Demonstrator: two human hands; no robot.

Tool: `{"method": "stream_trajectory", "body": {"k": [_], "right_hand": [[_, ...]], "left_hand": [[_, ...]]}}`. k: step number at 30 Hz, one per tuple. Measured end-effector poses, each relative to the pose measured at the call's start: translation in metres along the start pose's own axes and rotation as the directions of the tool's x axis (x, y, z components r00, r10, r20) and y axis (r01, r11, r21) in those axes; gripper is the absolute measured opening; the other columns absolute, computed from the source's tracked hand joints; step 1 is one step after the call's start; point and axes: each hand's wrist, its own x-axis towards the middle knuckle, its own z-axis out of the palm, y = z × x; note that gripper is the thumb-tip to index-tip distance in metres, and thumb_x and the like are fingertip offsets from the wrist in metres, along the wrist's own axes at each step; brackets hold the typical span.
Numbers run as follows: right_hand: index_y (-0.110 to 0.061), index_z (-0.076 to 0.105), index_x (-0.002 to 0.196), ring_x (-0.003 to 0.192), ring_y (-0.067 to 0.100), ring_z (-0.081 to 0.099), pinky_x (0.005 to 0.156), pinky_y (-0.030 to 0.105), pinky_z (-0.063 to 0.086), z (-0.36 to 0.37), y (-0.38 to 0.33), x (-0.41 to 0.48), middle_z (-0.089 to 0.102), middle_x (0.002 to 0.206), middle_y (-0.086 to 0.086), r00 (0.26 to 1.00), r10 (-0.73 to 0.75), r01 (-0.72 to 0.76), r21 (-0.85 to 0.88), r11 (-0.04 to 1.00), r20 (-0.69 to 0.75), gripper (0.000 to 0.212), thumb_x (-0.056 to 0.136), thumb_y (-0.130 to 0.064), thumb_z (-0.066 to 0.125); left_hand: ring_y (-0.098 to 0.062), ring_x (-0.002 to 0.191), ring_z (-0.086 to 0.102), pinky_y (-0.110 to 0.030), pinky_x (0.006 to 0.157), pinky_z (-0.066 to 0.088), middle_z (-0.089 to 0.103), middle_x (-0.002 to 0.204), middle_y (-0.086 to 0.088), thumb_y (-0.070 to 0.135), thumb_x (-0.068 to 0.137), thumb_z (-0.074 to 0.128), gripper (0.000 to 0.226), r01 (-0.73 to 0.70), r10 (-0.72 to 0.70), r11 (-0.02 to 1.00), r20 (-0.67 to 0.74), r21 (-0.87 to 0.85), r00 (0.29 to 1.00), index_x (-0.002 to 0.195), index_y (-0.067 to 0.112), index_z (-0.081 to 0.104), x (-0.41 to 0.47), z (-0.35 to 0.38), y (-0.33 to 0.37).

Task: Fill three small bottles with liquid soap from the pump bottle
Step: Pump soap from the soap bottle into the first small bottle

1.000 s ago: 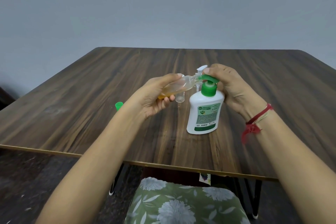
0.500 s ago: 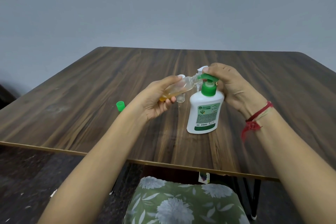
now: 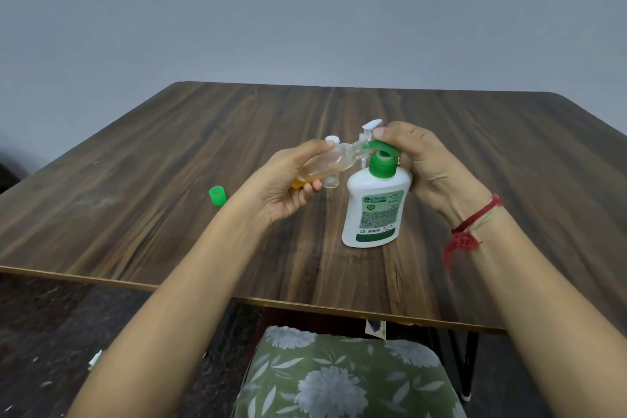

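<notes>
Two hands engaged. Nearest, the pump bottle [image 3: 375, 210] stands upright on the table [image 3: 152, 231]; your right hand [image 3: 429, 163] curls over its pump head, your left hand [image 3: 288, 187] grips a tilted small bottle [image 3: 330, 164] — mouth at the spout. A green cap [image 3: 217, 196] lies leftward.

Head camera looks forward and down, close over the table [image 3: 135, 214].

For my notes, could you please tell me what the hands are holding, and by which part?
The left hand holds the tilted small bottle by its lower body; the right hand grips the pump bottle by its green pump head.
</notes>
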Motion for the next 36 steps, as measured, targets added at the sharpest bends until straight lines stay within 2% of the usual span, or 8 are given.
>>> {"method": "stream_trajectory", "body": {"k": [1,6,10,11,15,20,30,36], "right_hand": [[-0.006,0.054,0.078,0.065,0.015,0.048,0.065,0.026,0.040,0.001,0.000,0.000,0.054,0.073,0.004,1.000,0.009,-0.009,-0.002,1.000,-0.005,0.052,0.047,-0.036,0.083],[-0.007,0.051,0.110,0.064,0.014,0.048,0.061,0.023,0.043,0.000,-0.009,0.005,0.046,0.077,0.010,1.000,-0.019,0.020,-0.028,0.999,0.013,0.094,0.036,-0.050,0.088],[-0.013,0.064,0.066,0.068,0.017,0.049,0.069,0.029,0.040,-0.001,0.000,-0.001,0.053,0.076,0.007,1.000,0.019,-0.019,0.012,1.000,0.004,0.024,0.059,-0.029,0.080],[-0.015,0.064,0.063,0.067,0.016,0.050,0.068,0.028,0.041,-0.001,0.001,0.000,0.055,0.075,0.006,1.000,0.021,-0.021,0.014,1.000,0.003,0.021,0.059,-0.029,0.079],[-0.008,0.054,0.103,0.067,0.016,0.049,0.066,0.027,0.042,0.000,-0.009,0.004,0.048,0.081,0.011,1.000,0.008,-0.008,-0.047,0.999,0.018,0.077,0.043,-0.042,0.088],[-0.015,0.048,0.060,0.066,0.017,0.047,0.064,0.028,0.039,-0.001,0.001,-0.002,0.052,0.072,0.004,1.000,-0.013,0.013,0.042,0.999,-0.008,0.033,0.058,-0.029,0.077],[-0.021,0.050,0.049,0.054,0.010,0.049,0.053,0.020,0.042,0.001,-0.001,-0.004,0.054,0.057,-0.006,0.998,-0.033,0.034,0.013,0.999,-0.050,0.032,0.075,-0.019,0.069],[-0.015,0.046,0.060,0.056,0.010,0.054,0.057,0.019,0.046,0.002,-0.012,-0.003,0.054,0.067,0.003,0.999,-0.029,0.029,0.001,1.000,-0.046,0.028,0.072,-0.018,0.071]], "left_hand": [[-0.004,0.033,0.045,-0.010,0.030,0.036,0.065,0.080,-0.006,0.026,0.087,0.065,0.014,0.010,-0.010,1.000,0.006,-0.009,1.000,0.080,0.013,0.066,0.000,0.000,-0.002],[-0.004,0.034,0.047,-0.010,0.029,0.036,0.063,0.083,-0.008,0.027,0.088,0.064,0.015,0.007,-0.005,0.999,0.042,-0.053,0.999,0.084,0.012,0.066,0.000,-0.001,0.000],[-0.004,0.034,0.045,-0.010,0.030,0.036,0.065,0.074,-0.003,0.025,0.087,0.065,0.015,0.000,0.000,1.000,0.008,-0.002,1.000,0.078,0.014,0.066,-0.001,0.001,0.000],[-0.004,0.034,0.046,-0.010,0.030,0.037,0.066,0.074,-0.003,0.026,0.087,0.065,0.015,0.008,-0.008,1.000,0.009,-0.010,1.000,0.078,0.014,0.066,-0.002,0.001,-0.001],[-0.004,0.034,0.046,-0.010,0.030,0.037,0.064,0.084,-0.009,0.027,0.088,0.064,0.015,0.010,-0.009,0.999,0.027,-0.037,1.000,0.083,0.012,0.066,-0.003,0.000,0.001],[-0.004,0.034,0.046,-0.010,0.030,0.038,0.066,0.084,-0.008,0.026,0.087,0.065,0.015,0.008,-0.008,1.000,0.024,-0.009,1.000,0.082,0.012,0.066,-0.002,0.001,-0.001],[-0.004,0.033,0.046,-0.010,0.030,0.037,0.064,0.078,-0.006,0.026,0.088,0.064,0.015,0.010,-0.009,1.000,0.019,-0.026,1.000,0.080,0.012,0.066,-0.001,0.001,-0.001],[-0.005,0.034,0.047,-0.010,0.030,0.038,0.062,0.081,-0.007,0.025,0.088,0.064,0.016,-0.013,0.015,0.999,0.047,-0.053,0.999,0.082,0.011,0.066,0.000,0.001,0.002]]}}
